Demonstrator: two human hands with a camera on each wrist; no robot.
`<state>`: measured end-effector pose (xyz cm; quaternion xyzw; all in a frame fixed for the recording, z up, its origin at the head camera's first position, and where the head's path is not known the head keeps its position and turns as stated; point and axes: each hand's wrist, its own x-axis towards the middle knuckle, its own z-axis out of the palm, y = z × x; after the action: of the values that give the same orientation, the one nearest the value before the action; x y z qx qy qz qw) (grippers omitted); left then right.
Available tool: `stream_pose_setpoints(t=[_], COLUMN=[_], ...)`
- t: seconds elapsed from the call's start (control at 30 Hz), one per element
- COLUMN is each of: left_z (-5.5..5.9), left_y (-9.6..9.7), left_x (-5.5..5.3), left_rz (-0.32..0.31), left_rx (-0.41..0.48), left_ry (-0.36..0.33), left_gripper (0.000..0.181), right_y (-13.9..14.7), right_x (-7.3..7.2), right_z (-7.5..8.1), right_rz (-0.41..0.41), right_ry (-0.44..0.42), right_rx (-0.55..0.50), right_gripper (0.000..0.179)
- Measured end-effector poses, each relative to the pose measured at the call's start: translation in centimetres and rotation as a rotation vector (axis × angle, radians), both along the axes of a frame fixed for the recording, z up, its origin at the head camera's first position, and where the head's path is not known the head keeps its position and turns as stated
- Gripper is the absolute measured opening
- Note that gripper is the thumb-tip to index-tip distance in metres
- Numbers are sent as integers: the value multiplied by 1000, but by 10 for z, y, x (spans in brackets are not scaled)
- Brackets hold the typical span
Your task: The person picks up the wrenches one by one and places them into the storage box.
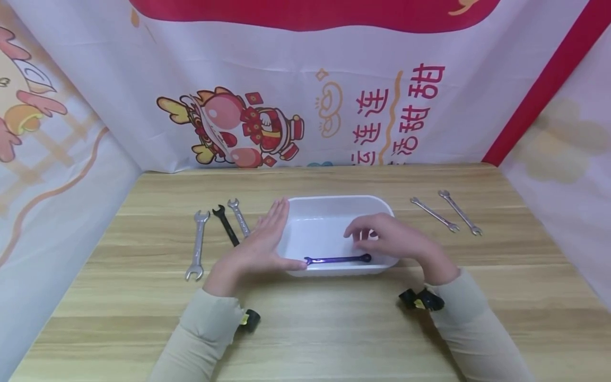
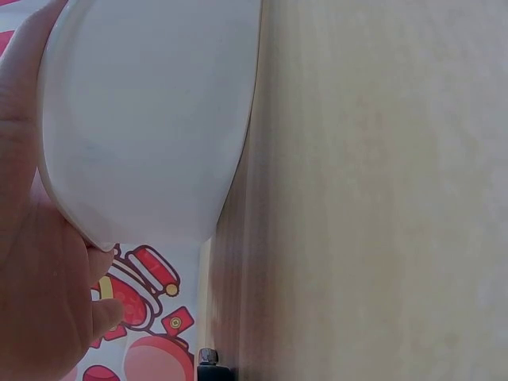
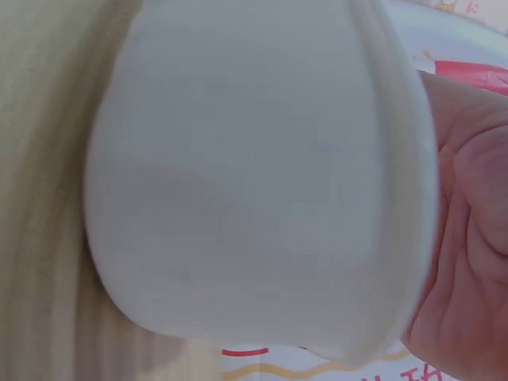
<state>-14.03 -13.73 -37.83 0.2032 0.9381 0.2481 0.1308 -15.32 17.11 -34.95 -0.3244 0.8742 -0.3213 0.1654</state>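
White tray [image 1: 315, 228] may tip if our left hand [image 1: 261, 241], straight-fingered at its left side, leans; our right hand [image 1: 389, 236] grips nothing visible.

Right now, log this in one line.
left hand: touching white tray, left end; right hand: over tray; purple wrench: inside, near wall; three wrenches: tray's left; two wrenches: tray's right

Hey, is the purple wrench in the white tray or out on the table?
In. The head view shows the purple wrench lying inside the white tray, along its near side.
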Motion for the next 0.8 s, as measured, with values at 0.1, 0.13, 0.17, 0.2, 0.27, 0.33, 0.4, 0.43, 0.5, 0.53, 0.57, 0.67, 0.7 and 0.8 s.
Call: stream_pose_setpoints(t=[0.1,0.13,0.17,0.2,0.27,0.33,0.4,0.43,0.5,0.53,0.57,0.67,0.7,0.8], left_z=[-1,-1,-1,0,0,0,0,0,0,0,0,0,0,0], left_y=[0,0,0,0,0,0,0,0,0,0,0,0,0,0], left_x=[0,0,0,0,0,-1,-2,-2,-3,-3,-3,-2,-2,-2], left_rz=[-2,-4,-5,-7,-8,-7,-8,-9,-11,-11,-11,-7,-6,-7], left_rx=[-2,-2,-2,-2,1,1,-2,-3,-6,-7,-6,-2,-1,-3], left_ry=[-1,-2,-3,-2,-1,4,8,9,7,5,3,-2,-2,-2], left_gripper=[135,135,135,135,134,134,134,134,134,134,134,134,134,134], right_y=[4,6,7,9,12,15,18,20,23,24,25,30,31,36], right_x=[1,1,1,1,1,0,-1,-2,-3,-3,-3,-4,-4,-5], right_z=[4,5,7,8,10,12,13,14,15,16,17,20,21,22], right_rz=[-15,-21,-28,-35,-54,-76,-94,-102,-113,-121,-129,-153,-161,-178], right_ry=[16,29,43,56,76,85,83,84,83,86,90,95,104,121], right_rx=[-16,-15,-14,-14,-12,-15,-25,-27,-38,-37,-35,-40,-43,-54], right_gripper=[25,26,26,26,26,26,26,26,26,26,26,26,26,25])
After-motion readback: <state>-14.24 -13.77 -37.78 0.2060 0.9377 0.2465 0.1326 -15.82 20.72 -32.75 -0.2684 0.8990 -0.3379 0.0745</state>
